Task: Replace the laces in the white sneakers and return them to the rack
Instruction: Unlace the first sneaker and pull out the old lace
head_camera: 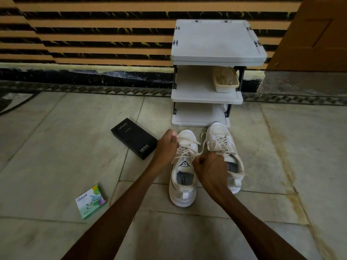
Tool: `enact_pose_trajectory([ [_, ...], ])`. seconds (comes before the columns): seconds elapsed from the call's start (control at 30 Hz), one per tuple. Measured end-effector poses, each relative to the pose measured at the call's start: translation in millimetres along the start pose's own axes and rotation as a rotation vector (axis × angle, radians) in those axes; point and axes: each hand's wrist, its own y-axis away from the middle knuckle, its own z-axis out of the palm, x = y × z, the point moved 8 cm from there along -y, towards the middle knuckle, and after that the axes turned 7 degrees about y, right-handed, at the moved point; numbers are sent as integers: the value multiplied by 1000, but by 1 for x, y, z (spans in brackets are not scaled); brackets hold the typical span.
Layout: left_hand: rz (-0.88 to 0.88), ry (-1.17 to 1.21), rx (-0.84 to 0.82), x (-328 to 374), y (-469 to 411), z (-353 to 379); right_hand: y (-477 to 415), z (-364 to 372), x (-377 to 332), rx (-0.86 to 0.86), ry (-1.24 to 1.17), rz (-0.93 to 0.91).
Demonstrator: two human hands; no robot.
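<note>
Seen from the head camera, looking down at a pale stone-tiled floor [56, 147]: two white mesh sneakers stood side by side, toes pointing away, just in front of a white plastic three-shelf shoe rack [217, 55].

The left white sneaker [183, 184] sat nearer the camera, with a dark logo on its tongue. The right white sneaker [224, 147] sat slightly further forward, its toe almost at the rack's bottom shelf. Neither shoe was on the rack.

Both bare forearms reached in from the bottom edge. The left hand [166, 145] hovered beside the left sneaker's toe, fingers curled, pinching one end of a cream flat shoelace [187, 150] that crossed through that shoe's eyelets. The right hand [210, 166] was closed into a fist above the gap between the two tongues, clamped on the other stretch of the same lace, which looped up between the shoes.

The right sneaker's lace looked threaded and loose.

On the rack's middle shelf rested a clear plastic tub [225, 79] with beige contents. On the floor to the left lay a long black "vivo" box [134, 138], and nearer the camera a small green-and-white "Odonil" carton [91, 202]. Behind stood a wall of tan and black stripes [93, 34].
</note>
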Motion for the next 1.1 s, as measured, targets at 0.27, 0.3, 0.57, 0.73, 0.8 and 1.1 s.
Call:
enact_pose_trajectory([
  [0.27, 244, -468, -87, -11, -3, 3, 3, -10, -5, -6, 25, -79],
  [0.3, 240, -482, -44, -11, -3, 0, 3, -11, -7, -13, 29, -93],
  [0.57, 226, -703, 301, 7, 16, -36, -3, -9, -20, -51, 134, -136],
  [0.73, 239, -629, 144, 13, 33, -15, -10, 6, -23, -135, 174, -180],
  [0.8, 193, -684, 16, 1, 34, -1, -12, 5, -21, -132, 143, -183],
  [1.1, 120, -570, 57, -23, 32, -1, -14, -2, -14, -167, 33, -193],
])
